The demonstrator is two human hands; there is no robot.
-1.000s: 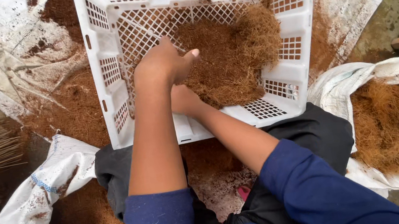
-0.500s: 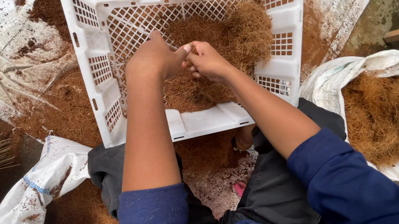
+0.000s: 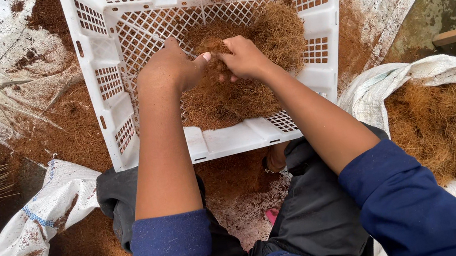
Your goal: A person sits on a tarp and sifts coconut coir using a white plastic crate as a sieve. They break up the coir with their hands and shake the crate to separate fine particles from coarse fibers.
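While both hands meet inside the crate (image 3: 112,98), the left hand (image 3: 169,70) and right hand (image 3: 244,57) pinch a tuft of brown fibre (image 3: 245,82) heaped against its far right wall. It looks light, loose, springy; best gathered in handfuls.

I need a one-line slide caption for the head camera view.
Both hands, left and right, pull apart brown fibre inside a white lattice crate.
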